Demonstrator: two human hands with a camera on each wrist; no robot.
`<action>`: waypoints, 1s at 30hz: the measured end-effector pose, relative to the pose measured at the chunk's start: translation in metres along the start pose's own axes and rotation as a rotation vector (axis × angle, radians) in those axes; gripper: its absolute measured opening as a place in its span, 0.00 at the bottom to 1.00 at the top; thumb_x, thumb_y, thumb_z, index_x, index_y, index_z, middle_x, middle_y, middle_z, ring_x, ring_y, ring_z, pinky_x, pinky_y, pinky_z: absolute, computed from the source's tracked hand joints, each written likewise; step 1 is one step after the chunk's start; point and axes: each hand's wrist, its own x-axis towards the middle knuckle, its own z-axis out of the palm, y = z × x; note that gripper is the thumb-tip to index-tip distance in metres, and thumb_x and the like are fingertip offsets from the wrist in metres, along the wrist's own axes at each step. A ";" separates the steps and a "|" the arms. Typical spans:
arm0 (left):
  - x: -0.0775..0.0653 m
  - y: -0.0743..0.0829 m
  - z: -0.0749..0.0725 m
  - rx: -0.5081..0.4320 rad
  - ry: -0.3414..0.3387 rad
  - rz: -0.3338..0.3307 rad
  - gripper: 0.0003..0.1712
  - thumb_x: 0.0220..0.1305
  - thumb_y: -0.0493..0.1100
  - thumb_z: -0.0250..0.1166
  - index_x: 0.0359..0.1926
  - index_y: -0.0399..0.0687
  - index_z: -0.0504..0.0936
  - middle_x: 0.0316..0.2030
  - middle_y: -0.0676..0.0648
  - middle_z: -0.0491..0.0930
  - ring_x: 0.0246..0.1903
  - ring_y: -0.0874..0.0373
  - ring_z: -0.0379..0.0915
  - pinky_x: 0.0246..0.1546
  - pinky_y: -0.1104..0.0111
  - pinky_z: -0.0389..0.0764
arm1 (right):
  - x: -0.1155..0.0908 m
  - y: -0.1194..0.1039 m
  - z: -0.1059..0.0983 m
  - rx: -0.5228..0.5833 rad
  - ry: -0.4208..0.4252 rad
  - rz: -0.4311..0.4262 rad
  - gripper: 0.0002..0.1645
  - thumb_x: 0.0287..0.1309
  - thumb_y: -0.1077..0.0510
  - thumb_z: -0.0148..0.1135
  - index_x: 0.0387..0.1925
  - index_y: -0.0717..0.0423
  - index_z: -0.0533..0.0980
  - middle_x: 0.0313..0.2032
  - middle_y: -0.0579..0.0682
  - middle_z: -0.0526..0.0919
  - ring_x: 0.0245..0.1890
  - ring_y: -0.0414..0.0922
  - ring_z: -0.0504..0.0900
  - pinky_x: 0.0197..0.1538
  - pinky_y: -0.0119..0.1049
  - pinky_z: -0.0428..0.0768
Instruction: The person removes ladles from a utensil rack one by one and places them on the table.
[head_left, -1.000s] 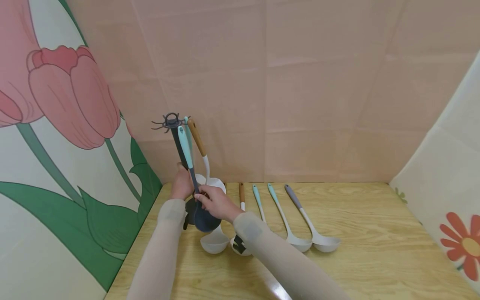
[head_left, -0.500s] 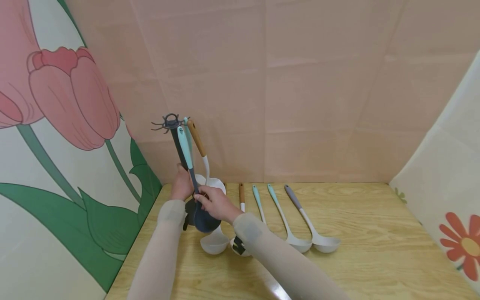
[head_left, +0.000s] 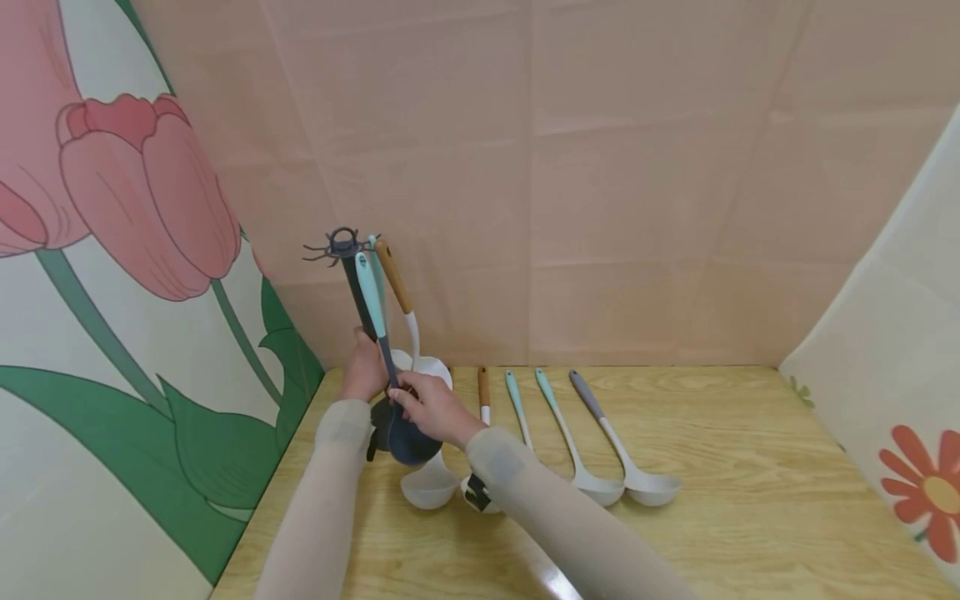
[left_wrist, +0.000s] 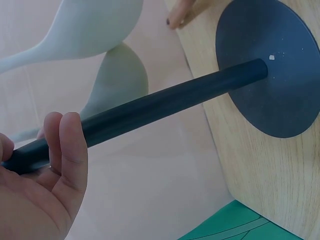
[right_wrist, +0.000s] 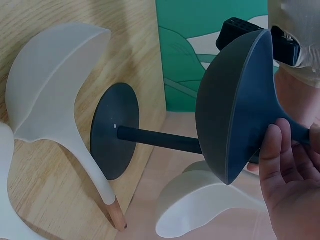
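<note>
My left hand (head_left: 363, 371) grips the black pole (left_wrist: 175, 104) of a utensil stand, whose round base (left_wrist: 282, 95) rests on the table. Prongs fan out at the stand's top (head_left: 343, 243). In my right hand (head_left: 440, 408) is the neck of a dark blue ladle (head_left: 414, 443) with a mint handle, held upright by the pole, bowl down. Whether its handle end hangs on a prong I cannot tell. A white ladle with a brown handle (head_left: 395, 277) and another mint-handled one (head_left: 378, 279) hang at the stand. Their white bowls (right_wrist: 195, 202) show behind the pole in the right wrist view.
On the wooden table (head_left: 735, 442) lie several ladles in a row: a white bowl (head_left: 429, 487), a brown handle (head_left: 483, 387), two mint handles (head_left: 551, 396), and a grey-handled ladle (head_left: 652, 487). A pink backdrop (head_left: 637, 208) stands behind; a tulip-printed sheet (head_left: 142, 200) borders the left.
</note>
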 end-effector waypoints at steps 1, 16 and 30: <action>0.000 0.000 0.000 -0.001 -0.002 0.000 0.36 0.71 0.47 0.43 0.68 0.30 0.40 0.42 0.30 0.75 0.42 0.40 0.75 0.44 0.52 0.74 | 0.000 -0.001 0.000 0.000 0.002 -0.003 0.11 0.68 0.51 0.49 0.36 0.49 0.76 0.23 0.43 0.77 0.22 0.35 0.76 0.29 0.28 0.75; 0.000 0.001 0.001 0.006 0.008 0.002 0.33 0.72 0.46 0.40 0.68 0.30 0.41 0.40 0.31 0.76 0.40 0.41 0.75 0.44 0.52 0.74 | -0.002 -0.002 0.003 -0.012 0.041 -0.017 0.10 0.68 0.52 0.50 0.35 0.49 0.75 0.21 0.42 0.76 0.22 0.35 0.75 0.29 0.28 0.74; 0.001 0.003 0.000 -0.020 0.006 -0.035 0.32 0.73 0.50 0.39 0.67 0.33 0.43 0.43 0.31 0.75 0.40 0.43 0.75 0.41 0.54 0.75 | -0.004 -0.001 0.002 -0.015 0.071 -0.038 0.10 0.68 0.53 0.50 0.36 0.52 0.76 0.24 0.44 0.77 0.22 0.34 0.74 0.28 0.27 0.75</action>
